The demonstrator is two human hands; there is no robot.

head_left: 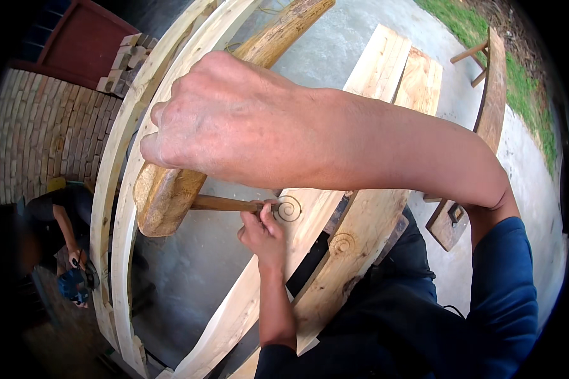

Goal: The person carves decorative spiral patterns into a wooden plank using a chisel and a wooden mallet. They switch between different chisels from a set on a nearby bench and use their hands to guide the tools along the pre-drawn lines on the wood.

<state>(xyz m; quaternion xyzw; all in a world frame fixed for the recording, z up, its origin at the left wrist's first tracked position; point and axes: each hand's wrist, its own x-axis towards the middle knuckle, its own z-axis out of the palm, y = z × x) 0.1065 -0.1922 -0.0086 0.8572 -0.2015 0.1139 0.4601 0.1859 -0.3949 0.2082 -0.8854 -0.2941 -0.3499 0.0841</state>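
My right hand [215, 117] is closed in a fist around a heavy wooden mallet [171, 199], held up close in front of me. The mallet's thick round handle [287, 31] runs out beyond the fist at the top. Below it, my left hand [264, 230] grips a chisel with a long wooden handle [224, 203]. The chisel's far end is hidden behind the mallet or meets it; I cannot tell which. Its tip lies by a spiral [289, 208] cut into a pale timber beam [234, 312]. A second plank [367, 218] beside it bears a similar spiral [342, 244].
Two long curved timbers [110, 208] stand to the left. Beyond them a person [63, 221] works with a blue power tool [76, 284] near stacked bricks [50, 132]. A wooden bench [492, 88] stands at the right on concrete, with grass [518, 82] behind.
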